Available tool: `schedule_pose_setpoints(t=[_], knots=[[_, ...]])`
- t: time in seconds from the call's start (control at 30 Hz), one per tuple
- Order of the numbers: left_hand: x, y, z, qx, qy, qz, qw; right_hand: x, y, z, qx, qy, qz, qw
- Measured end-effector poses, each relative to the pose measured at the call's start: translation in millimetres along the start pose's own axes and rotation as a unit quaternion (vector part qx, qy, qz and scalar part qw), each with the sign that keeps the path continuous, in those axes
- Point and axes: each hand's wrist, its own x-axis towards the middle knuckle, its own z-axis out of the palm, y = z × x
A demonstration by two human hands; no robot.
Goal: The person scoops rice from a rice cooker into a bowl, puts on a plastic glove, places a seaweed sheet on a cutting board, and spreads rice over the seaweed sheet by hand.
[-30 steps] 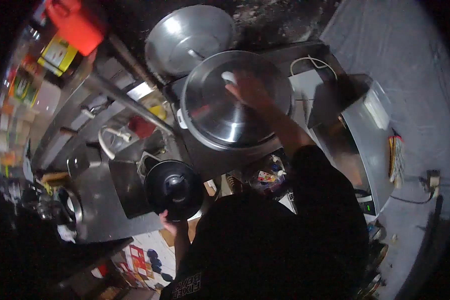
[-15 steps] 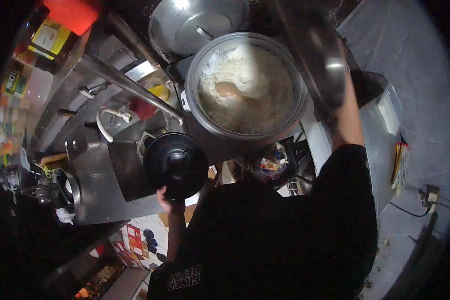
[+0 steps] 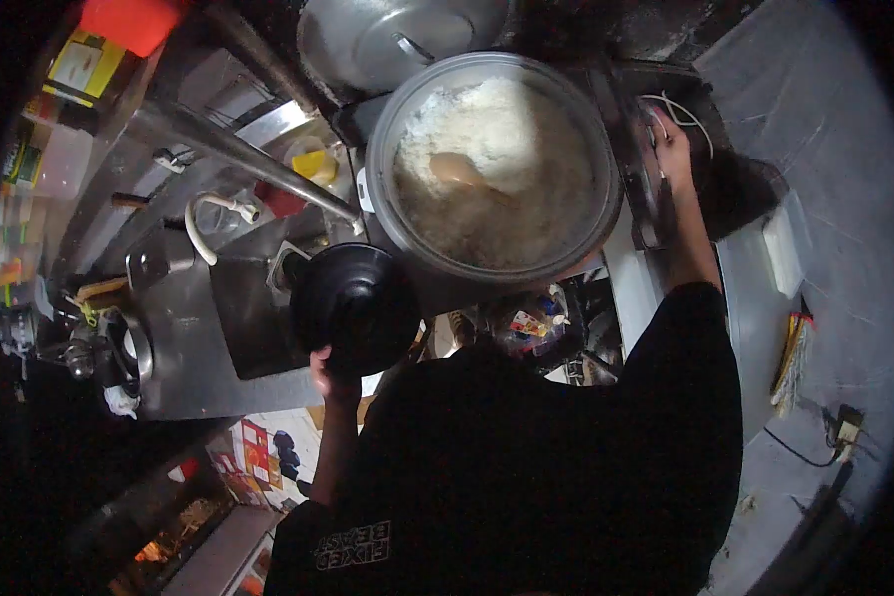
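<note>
A large round pot [image 3: 375, 189] stands uncovered, with white rice [image 3: 487, 119] inside. On the rice lies a light brown scoop [image 3: 454, 169], its handle pointing to the lower right. My left hand [image 3: 323, 372] grips the near rim of a black bowl [image 3: 356, 310], which is at the lower left of the pot. To the right of the pot, my right hand [image 3: 671, 149] is closed on the pot lid [image 3: 638, 169], tilted on its edge and seen nearly side-on.
Behind the pot is a big metal basin [image 3: 397, 45]. A sink [image 3: 258, 328] with a white hose [image 3: 197, 228] and a metal rail [image 3: 248, 159] are to the left. A power outlet [image 3: 848, 431] and cable are at the far right.
My right hand has lifted the lid off the pot and carried it to the right, uncovering rice and scoop. My left hand still holds the black bowl, now slightly higher in view.
</note>
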Motion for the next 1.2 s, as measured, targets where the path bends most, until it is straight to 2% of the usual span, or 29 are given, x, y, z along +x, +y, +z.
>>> schedule_pose_setpoints(t=[0.07,0.13,0.2,0.4,0.43,0.5,0.53,0.57,0.63,0.67,0.7,0.73,0.8,0.9,1.0,1.1,1.2], knots=[[-2,-2,-8,0.011,-0.006,0.004,1.0,-5,20,13,0.019,-0.048,0.054,0.997],[-1,0,-2,0.014,-0.02,0.017,1.0,-10,30,26,0.054,-0.054,0.046,0.996],[-6,6,21,0.008,0.022,0.01,1.0,-13,37,37,0.096,-0.047,0.039,0.993],[-14,11,42,-0.005,0.075,0.002,0.997,-8,49,46,0.037,-0.056,0.015,0.998],[-13,11,40,-0.002,0.076,-0.001,0.997,-6,38,44,-0.067,-0.04,0.032,0.996],[-6,6,33,-0.027,0.097,0.015,0.995,-4,5,43,-0.273,-0.002,0.063,0.96],[-2,5,32,-0.039,0.107,0.023,0.993,-9,-15,50,-0.092,0.021,0.054,0.994],[3,7,44,-0.05,0.112,0.029,0.992,-20,-62,54,-0.039,0.035,-0.02,0.998],[15,12,83,-0.067,0.122,0.038,0.989,-51,-179,75,-0.042,-0.014,-0.243,0.969],[25,9,92,-0.07,0.099,0.071,0.99,-62,-208,101,-0.082,-0.078,-0.267,0.957],[37,7,101,-0.073,0.074,0.104,0.989,-74,-234,129,-0.104,-0.246,-0.09,0.959],[45,4,110,-0.077,0.046,0.136,0.987,-77,-218,175,-0.259,-0.329,-0.169,0.892],[53,5,135,-0.1,0.034,0.136,0.985,-93,-209,221,-0.303,-0.339,-0.199,0.868],[69,4,156,-0.111,0.03,0.161,0.98,-97,-209,240,-0.337,-0.345,-0.184,0.856],[84,-7,154,-0.12,0.006,0.175,0.977,-111,-198,243,-0.342,-0.232,-0.203,0.888],[87,-9,178,-0.157,-0.032,0.14,0.977,-99,-191,231,-0.394,-0.242,-0.267,0.846],[107,-26,182,-0.148,-0.01,0.178,0.973,-91,-180,222,-0.383,-0.245,-0.292,0.841]])
